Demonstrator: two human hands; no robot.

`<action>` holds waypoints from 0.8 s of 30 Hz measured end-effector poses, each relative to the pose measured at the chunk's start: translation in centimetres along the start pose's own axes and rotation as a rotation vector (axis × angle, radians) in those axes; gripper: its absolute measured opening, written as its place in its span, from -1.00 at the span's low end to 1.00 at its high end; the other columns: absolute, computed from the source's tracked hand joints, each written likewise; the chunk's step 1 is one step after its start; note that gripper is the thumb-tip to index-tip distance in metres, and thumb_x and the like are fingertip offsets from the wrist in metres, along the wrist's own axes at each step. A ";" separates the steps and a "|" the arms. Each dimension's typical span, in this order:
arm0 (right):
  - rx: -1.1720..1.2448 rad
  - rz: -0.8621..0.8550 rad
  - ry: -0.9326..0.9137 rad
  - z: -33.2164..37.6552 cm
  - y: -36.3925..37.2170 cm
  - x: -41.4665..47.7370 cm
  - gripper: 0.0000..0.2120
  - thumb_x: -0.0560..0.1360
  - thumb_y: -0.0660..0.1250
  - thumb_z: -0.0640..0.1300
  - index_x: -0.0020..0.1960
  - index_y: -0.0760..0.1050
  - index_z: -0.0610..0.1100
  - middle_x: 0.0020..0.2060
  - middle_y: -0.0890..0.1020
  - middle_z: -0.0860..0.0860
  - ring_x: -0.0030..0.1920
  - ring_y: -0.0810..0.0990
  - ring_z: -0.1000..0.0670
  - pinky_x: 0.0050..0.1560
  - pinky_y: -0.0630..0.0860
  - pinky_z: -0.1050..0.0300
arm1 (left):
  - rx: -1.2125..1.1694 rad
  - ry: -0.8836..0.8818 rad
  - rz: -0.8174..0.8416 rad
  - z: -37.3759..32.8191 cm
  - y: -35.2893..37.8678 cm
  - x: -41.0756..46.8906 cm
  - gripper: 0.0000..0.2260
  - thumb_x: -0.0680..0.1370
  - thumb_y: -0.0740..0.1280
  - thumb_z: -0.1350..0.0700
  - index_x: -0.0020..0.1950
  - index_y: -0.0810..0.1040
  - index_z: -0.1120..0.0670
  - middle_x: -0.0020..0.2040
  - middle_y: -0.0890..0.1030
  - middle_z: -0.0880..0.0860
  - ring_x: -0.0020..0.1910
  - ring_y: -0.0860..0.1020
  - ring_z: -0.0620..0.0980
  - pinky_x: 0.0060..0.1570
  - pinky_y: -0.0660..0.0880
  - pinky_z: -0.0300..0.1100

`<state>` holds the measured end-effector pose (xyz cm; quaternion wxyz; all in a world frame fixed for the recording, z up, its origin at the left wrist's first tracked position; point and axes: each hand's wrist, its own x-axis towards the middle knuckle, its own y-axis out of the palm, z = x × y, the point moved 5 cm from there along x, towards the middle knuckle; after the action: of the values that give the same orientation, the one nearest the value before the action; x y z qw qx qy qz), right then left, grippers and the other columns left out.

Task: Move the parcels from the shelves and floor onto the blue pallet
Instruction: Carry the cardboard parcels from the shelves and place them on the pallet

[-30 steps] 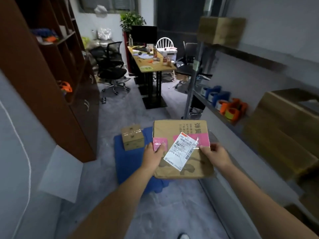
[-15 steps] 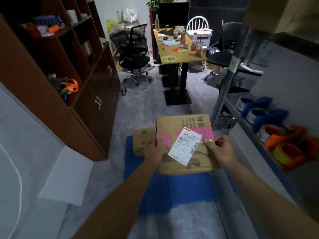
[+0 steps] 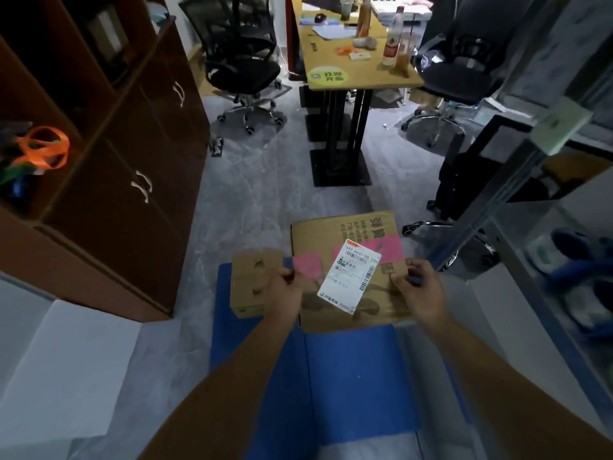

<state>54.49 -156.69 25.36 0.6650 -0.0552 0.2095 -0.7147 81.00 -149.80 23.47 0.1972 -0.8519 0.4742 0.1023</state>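
Grey flooring (image 3: 265, 180) was hemmed by a brown cabinet (image 3: 132, 180) and a metal rack (image 3: 491, 207). Over the blue pallet (image 3: 351, 376), at its far end, a flat parcel (image 3: 335, 234) was gripped at opposite edges by the left hand (image 3: 285, 290) and right hand (image 3: 418, 290), just beside a smaller box (image 3: 252, 280).

The large parcel (image 3: 345, 234) just below centre is matt brown cardboard, slightly creased, carrying pink paper stickers (image 3: 386, 248) and a white paper shipping label (image 3: 350, 277) with a faint sheen. The small box (image 3: 252, 280) at 7 o'clock is the same cardboard under glossy clear tape. The blue pallet (image 3: 358, 370) at 6 o'clock looks like smooth matt plastic on a polished grey marble-look floor (image 3: 265, 194), the cabinet (image 3: 109, 207) at 9 o'clock is dark satin wood-look board with pale metal handles (image 3: 142, 185), and the shelving upright (image 3: 491, 205) at 3 o'clock is grey metal.
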 end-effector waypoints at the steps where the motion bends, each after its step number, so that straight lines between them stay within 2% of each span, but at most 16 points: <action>1: -0.003 -0.006 0.008 -0.9 1.0 1.8 -0.76 0.50 0.42 -0.21 0.07 0.43 0.00 0.00 0.56 0.01 -0.02 0.57 0.02 -0.19 0.44 0.23 | 0.008 -0.016 0.006 0.8 0.9 2.4 -0.90 0.62 0.27 0.11 0.01 0.50 0.14 -0.12 0.57 0.06 -0.18 0.52 -0.04 -0.28 0.42 -0.29; 4: 0.011 -0.015 0.040 -4.6 4.4 7.2 -0.72 0.52 0.38 -0.24 0.13 0.46 0.06 0.02 0.58 0.00 -0.09 0.56 0.13 -0.25 0.43 0.30 | -0.010 -0.046 0.035 4.6 3.8 9.2 -0.83 0.65 0.24 0.08 0.11 0.49 0.17 0.02 0.60 0.16 -0.02 0.57 0.08 -0.08 0.55 -0.02; 6: 0.037 0.028 0.071 -8.1 7.2 10.4 -0.69 0.54 0.35 -0.28 0.15 0.48 0.08 -0.02 0.61 0.04 -0.08 0.58 0.10 -0.27 0.47 0.31 | -0.028 -0.060 0.024 8.1 5.5 12.8 -0.85 0.65 0.23 0.08 0.14 0.49 0.12 0.12 0.59 0.16 0.06 0.57 0.08 0.10 0.55 0.08; 9: 0.011 0.116 0.084 -14.9 11.6 14.4 -0.69 0.57 0.29 -0.32 0.19 0.51 0.02 -0.07 0.62 0.15 -0.13 0.64 0.24 -0.34 0.50 0.43 | -0.018 -0.086 0.046 14.9 8.5 17.1 -0.70 0.64 0.26 0.03 0.35 0.51 0.04 0.28 0.51 0.11 0.20 0.53 0.05 0.23 0.51 0.07; 10: 0.000 0.139 0.090 -17.4 13.1 15.7 -0.68 0.57 0.27 -0.35 0.20 0.52 -0.01 -0.06 0.62 0.14 -0.10 0.65 0.22 -0.33 0.51 0.42 | -0.037 -0.110 0.063 17.4 9.6 18.5 -0.66 0.63 0.27 0.03 0.41 0.47 -0.01 0.33 0.47 0.11 0.25 0.50 0.07 0.26 0.49 0.09; 13: 0.006 0.223 0.132 -26.7 17.4 20.0 -0.58 0.54 0.22 -0.45 0.32 0.48 -0.13 0.13 0.62 -0.04 0.07 0.63 -0.08 -0.10 0.61 0.07 | -0.077 -0.147 0.106 25.1 13.3 22.7 -0.53 0.62 0.28 0.19 0.52 0.33 -0.02 0.37 0.44 0.10 0.27 0.48 0.03 0.30 0.47 0.04; 15: 0.009 0.236 0.146 -30.9 19.6 22.7 -0.47 0.51 0.19 -0.51 0.41 0.41 -0.15 0.22 0.57 -0.10 0.10 0.60 -0.08 -0.03 0.58 0.03 | -0.045 -0.149 0.067 28.6 14.6 25.1 -0.45 0.61 0.28 0.25 0.57 0.23 0.00 0.37 0.38 0.07 0.23 0.45 -0.03 0.30 0.45 -0.08; 18: 0.023 0.268 0.118 -38.1 23.6 26.5 -0.46 0.49 0.16 -0.56 0.42 0.33 -0.26 0.26 0.52 -0.17 0.16 0.54 -0.10 0.04 0.57 0.02 | 0.037 -0.117 0.036 35.4 17.8 28.6 -0.31 0.54 0.37 0.29 0.59 0.15 0.01 0.38 0.29 0.06 0.24 0.40 -0.04 0.28 0.47 -0.05; 20: 0.032 0.259 0.154 -42.3 25.8 28.6 -0.52 0.48 0.15 -0.57 0.37 0.30 -0.33 0.19 0.51 -0.17 0.03 0.56 -0.02 -0.07 0.57 0.18 | 0.135 -0.049 -0.020 38.9 19.6 30.5 -0.27 0.46 0.44 0.30 0.56 0.22 0.04 0.32 0.30 0.07 0.22 0.37 -0.07 0.21 0.45 -0.25; 22: 0.039 0.253 0.199 -45.8 27.7 30.4 -0.57 0.49 0.16 -0.53 0.32 0.30 -0.29 0.09 0.53 -0.11 -0.12 0.54 0.10 -0.27 0.54 0.34 | 0.197 0.015 -0.045 41.2 21.0 32.3 -0.31 0.44 0.44 0.29 0.53 0.29 0.04 0.31 0.34 0.04 0.23 0.38 -0.08 0.14 0.42 -0.39; 24: 0.028 0.290 0.197 -48.4 29.3 31.8 -0.63 0.51 0.22 -0.44 0.26 0.33 -0.19 0.06 0.56 -0.04 -0.13 0.54 0.15 -0.31 0.52 0.36 | 0.204 0.031 -0.022 43.1 21.8 34.1 -0.37 0.45 0.45 0.26 0.48 0.35 0.03 0.35 0.42 0.04 0.27 0.44 -0.06 0.23 0.49 -0.18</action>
<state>60.93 -177.51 -35.76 0.7380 0.0550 0.2694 -0.6162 81.09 -167.64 -32.91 0.2766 -0.8340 0.4759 0.0384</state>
